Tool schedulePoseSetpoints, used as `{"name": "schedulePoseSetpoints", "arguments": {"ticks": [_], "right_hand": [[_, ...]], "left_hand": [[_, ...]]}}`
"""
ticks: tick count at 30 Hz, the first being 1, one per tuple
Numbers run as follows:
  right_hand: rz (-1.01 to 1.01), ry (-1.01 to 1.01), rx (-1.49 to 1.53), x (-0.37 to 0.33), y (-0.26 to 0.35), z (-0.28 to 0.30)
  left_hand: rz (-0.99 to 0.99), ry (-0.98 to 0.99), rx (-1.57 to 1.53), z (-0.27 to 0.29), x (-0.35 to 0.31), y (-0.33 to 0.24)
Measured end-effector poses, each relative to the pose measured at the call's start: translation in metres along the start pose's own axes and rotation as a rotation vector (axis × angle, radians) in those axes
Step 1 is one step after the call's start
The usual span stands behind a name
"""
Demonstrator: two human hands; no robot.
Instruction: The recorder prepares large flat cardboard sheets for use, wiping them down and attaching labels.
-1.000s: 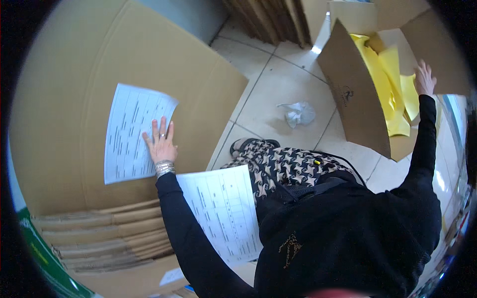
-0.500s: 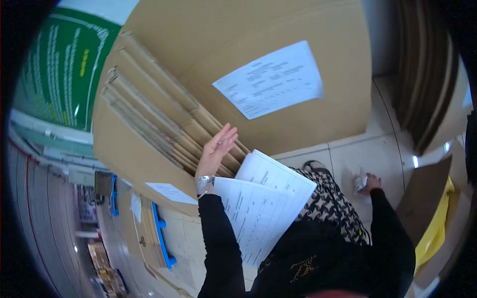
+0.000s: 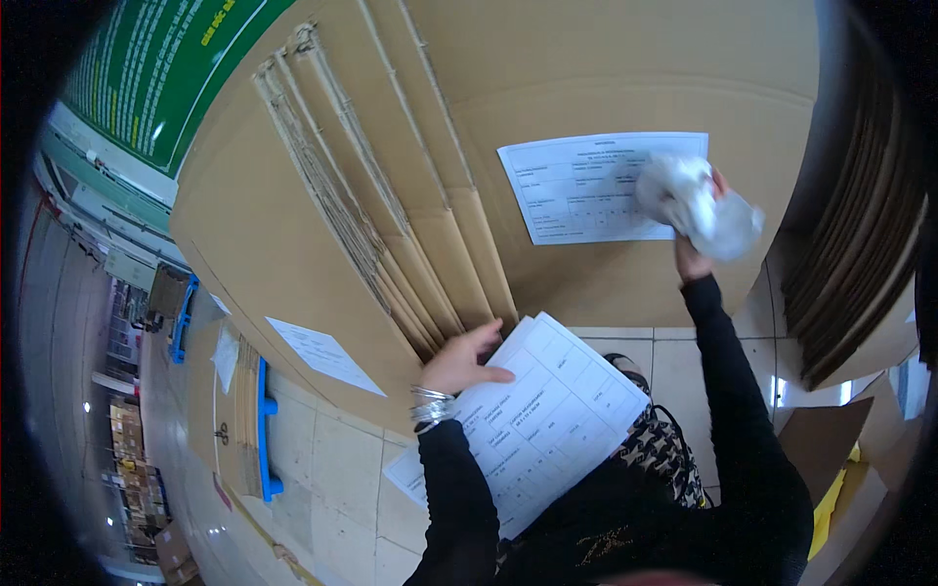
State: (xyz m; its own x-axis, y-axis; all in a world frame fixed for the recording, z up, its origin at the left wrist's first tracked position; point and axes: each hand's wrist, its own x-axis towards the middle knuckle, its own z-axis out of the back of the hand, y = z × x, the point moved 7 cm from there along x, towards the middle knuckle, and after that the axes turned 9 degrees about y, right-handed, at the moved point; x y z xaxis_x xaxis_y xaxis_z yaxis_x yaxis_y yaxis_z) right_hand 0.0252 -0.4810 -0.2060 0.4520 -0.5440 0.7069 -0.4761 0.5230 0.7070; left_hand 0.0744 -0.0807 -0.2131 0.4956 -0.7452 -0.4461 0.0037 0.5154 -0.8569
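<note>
In my right hand (image 3: 692,259) is a crumpled white wad (image 3: 674,190), partly translucent like plastic film. The hand and wad are over the right part of a printed sheet (image 3: 576,190) lying flat on a large upright cardboard panel (image 3: 625,98); whether they press on it I cannot tell. My left hand (image 3: 464,359), with bracelets at the wrist, has its fingers apart beside the lower ends of several folded cardboard sheets (image 3: 430,264). Its thumb reaches over the top edge of loose printed papers (image 3: 547,420), which lie across my lap beside the left forearm.
Another cardboard panel with a sheet (image 3: 322,352) leans at the left. Farther left, a cardboard stack (image 3: 234,420) stands on a blue pallet (image 3: 266,430). More cardboard (image 3: 850,234) stands at the right, above an opened box with yellow material (image 3: 831,513). A green board (image 3: 166,78) is at upper left.
My right hand has risen from low near the floor tiles to the sheet on the panel, carrying the white wad. My left hand has lowered toward the papers' top edge. The view has shifted.
</note>
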Motion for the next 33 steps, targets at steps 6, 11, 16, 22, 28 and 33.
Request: {"name": "schedulePoseSetpoints", "arguments": {"ticks": [6, 11, 16, 22, 28, 33], "right_hand": [[0.208, 0.145, -0.869, 0.004, 0.006, -0.137], [0.612, 0.554, -0.809, -0.045, 0.038, -0.214], [0.396, 0.724, -0.536, -0.034, 0.038, -0.178], [0.467, 0.072, -0.893, 0.033, 0.012, -0.130], [0.602, 0.275, -0.793, 0.060, 0.086, -0.215], [0.665, 0.326, -0.775, 0.047, 0.100, -0.243]], "left_hand": [[-0.025, 0.062, 0.283, -0.019, 0.013, -0.028], [-0.037, 0.081, 0.209, -0.017, 0.021, -0.021], [0.025, 0.060, 0.201, -0.011, 0.015, -0.017], [0.006, 0.039, 0.323, -0.016, 0.008, -0.040], [0.047, 0.135, 0.312, -0.023, 0.028, -0.033], [-0.033, 0.138, 0.219, -0.017, 0.031, -0.024]]}}
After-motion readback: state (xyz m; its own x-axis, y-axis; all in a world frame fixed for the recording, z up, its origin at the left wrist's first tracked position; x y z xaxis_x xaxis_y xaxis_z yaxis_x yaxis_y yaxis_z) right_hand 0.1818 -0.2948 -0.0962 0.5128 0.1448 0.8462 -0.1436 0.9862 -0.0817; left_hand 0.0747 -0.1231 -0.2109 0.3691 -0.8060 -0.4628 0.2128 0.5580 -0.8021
